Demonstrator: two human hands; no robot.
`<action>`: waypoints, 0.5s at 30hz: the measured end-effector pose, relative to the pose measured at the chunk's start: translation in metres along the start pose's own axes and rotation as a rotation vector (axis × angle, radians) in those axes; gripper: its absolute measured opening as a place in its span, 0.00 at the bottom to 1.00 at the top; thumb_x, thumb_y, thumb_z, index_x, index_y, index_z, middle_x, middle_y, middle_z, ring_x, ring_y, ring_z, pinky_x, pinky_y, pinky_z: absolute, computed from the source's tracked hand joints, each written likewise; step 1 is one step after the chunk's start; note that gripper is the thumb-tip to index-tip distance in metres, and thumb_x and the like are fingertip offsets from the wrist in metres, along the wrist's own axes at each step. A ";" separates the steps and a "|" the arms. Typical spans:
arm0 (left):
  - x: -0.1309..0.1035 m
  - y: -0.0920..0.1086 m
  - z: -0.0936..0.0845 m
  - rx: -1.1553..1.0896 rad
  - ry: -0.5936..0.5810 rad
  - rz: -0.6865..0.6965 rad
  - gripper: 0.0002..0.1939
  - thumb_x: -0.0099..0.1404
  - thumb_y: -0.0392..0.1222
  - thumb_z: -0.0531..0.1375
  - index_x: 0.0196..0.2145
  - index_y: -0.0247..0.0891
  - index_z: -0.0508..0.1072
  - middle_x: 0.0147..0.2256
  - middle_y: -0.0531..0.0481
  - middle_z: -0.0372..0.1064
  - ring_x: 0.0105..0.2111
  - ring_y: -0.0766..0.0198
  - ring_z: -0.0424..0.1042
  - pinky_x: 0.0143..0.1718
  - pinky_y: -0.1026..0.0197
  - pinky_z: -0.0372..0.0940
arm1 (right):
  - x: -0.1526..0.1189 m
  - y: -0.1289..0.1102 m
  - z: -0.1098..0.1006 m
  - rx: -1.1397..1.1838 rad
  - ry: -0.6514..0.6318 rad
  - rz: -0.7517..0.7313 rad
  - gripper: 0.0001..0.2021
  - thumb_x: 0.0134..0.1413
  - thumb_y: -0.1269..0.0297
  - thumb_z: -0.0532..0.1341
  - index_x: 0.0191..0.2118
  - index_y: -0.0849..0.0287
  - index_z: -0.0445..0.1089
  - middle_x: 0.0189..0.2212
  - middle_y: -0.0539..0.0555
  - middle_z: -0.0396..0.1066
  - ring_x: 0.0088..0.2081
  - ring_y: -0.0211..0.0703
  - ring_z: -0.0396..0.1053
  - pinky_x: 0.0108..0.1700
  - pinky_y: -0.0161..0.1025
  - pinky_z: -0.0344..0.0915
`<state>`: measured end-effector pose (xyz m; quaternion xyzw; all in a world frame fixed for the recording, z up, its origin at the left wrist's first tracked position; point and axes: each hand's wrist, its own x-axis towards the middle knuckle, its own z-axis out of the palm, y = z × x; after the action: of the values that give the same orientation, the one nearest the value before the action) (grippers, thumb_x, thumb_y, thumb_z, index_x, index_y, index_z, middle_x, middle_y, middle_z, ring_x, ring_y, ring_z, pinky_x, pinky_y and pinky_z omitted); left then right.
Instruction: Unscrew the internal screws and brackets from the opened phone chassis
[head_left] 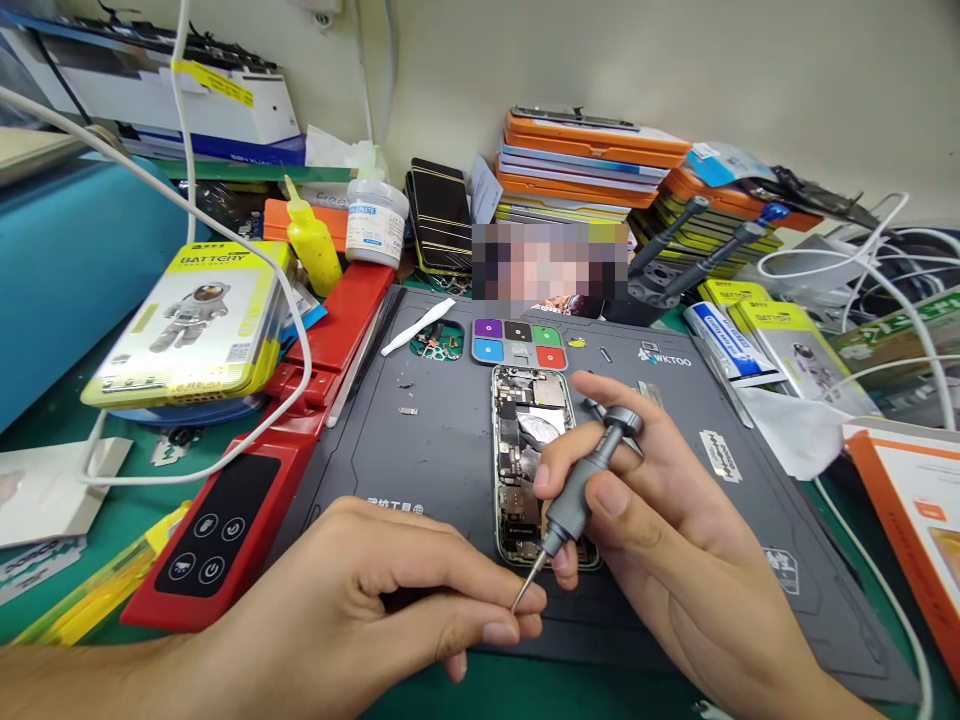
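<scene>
Much of the right side of an opened phone [510,440] is hidden behind the right hand [675,530] and a grey screwdriver [577,500]; whether anything tiny is pinched in the left hand [405,590] at the screwdriver's tip cannot be told. Beyond the mat [442,440], a patch [547,262] is blurred into coloured squares. A blue object [67,270] and an orange-edged box [892,520] are cut off by the left and right edges.

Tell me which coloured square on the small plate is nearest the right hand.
The red square, lower right on the plate; the others lie farther from the right hand.
</scene>
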<state>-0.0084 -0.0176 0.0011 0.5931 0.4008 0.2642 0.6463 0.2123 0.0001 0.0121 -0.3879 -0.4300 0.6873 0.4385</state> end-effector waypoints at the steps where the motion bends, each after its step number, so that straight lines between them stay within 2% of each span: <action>1: 0.000 0.000 0.000 -0.008 0.001 -0.002 0.08 0.71 0.40 0.67 0.42 0.47 0.88 0.37 0.55 0.85 0.27 0.71 0.79 0.32 0.75 0.72 | 0.000 0.000 0.000 0.001 -0.002 -0.002 0.20 0.71 0.62 0.62 0.64 0.40 0.62 0.39 0.48 0.77 0.28 0.33 0.75 0.32 0.32 0.76; 10: -0.002 -0.003 0.000 -0.065 -0.007 -0.002 0.08 0.71 0.40 0.67 0.43 0.50 0.88 0.38 0.57 0.85 0.28 0.73 0.77 0.33 0.77 0.72 | -0.002 -0.001 0.000 0.009 -0.002 -0.010 0.20 0.71 0.62 0.62 0.64 0.40 0.62 0.40 0.48 0.78 0.28 0.33 0.76 0.32 0.31 0.77; 15: -0.001 -0.004 0.000 -0.061 -0.011 0.051 0.08 0.71 0.40 0.67 0.44 0.50 0.87 0.38 0.57 0.84 0.30 0.71 0.78 0.33 0.76 0.73 | -0.002 -0.002 -0.001 0.029 -0.033 0.022 0.19 0.71 0.62 0.62 0.63 0.40 0.63 0.39 0.47 0.78 0.28 0.33 0.77 0.32 0.30 0.76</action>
<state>-0.0097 -0.0186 -0.0031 0.5845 0.3738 0.2892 0.6595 0.2148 -0.0004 0.0142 -0.3746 -0.4228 0.7046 0.4295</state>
